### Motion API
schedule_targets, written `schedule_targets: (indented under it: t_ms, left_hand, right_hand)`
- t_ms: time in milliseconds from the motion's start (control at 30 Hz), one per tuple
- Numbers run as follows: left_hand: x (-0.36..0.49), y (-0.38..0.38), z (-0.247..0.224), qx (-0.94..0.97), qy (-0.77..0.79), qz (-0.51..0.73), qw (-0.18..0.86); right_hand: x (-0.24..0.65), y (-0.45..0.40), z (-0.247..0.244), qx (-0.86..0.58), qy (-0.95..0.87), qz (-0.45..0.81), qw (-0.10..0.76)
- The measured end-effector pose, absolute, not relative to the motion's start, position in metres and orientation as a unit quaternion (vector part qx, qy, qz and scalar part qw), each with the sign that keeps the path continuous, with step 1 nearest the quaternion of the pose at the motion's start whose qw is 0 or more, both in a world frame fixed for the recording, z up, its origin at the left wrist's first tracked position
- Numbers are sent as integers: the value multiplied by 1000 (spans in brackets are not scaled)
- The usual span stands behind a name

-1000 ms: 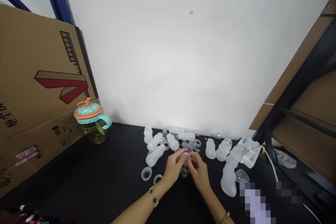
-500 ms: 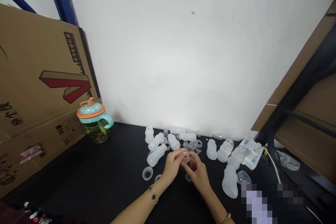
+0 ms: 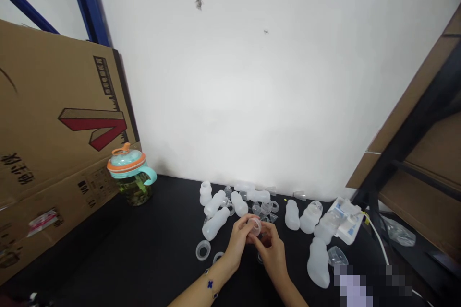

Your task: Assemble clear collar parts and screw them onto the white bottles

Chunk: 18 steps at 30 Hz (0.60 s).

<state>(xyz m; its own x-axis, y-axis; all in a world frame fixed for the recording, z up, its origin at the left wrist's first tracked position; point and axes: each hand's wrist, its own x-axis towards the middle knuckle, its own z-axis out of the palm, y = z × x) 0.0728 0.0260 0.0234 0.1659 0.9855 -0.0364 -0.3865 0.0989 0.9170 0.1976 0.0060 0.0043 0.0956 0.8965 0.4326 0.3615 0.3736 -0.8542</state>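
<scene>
Between both hands, at the lower middle, is a small translucent ring-shaped piece (image 3: 255,226). My left hand (image 3: 239,240) grips its left side with bent fingers. Its right and lower side is held by the fingertips of my right hand (image 3: 272,248). Parts of the piece are covered by the fingers. Just beyond the hands lie several white bottles, one of them a bottle on its side (image 3: 216,223), among clear caps and rings. A loose ring (image 3: 203,250) rests on the black table (image 3: 144,254), left of my left wrist.
More bottles (image 3: 319,263) lie on the right, near a clear cover (image 3: 337,256) and a white box (image 3: 347,220) with a cable. A jug with a turquoise handle (image 3: 133,177) stands left beside a large carton (image 3: 54,153). A white wall (image 3: 230,81) rises behind.
The whole view has shifted, so things appear slightly lower. The piece between my hands is now tilted with its round opening more visible; both hands still hold it.
</scene>
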Motion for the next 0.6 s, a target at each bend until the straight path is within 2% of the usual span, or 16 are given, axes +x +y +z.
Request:
schedule_targets:
  t_ms: [200, 600]
  left_hand:
    - [70, 26, 27, 368, 337, 526, 689]
    - [71, 28, 26, 391, 347, 528, 669]
  right_hand:
    - [198, 5, 2, -507, -618, 250, 547]
    - [197, 5, 4, -501, -632, 244, 539]
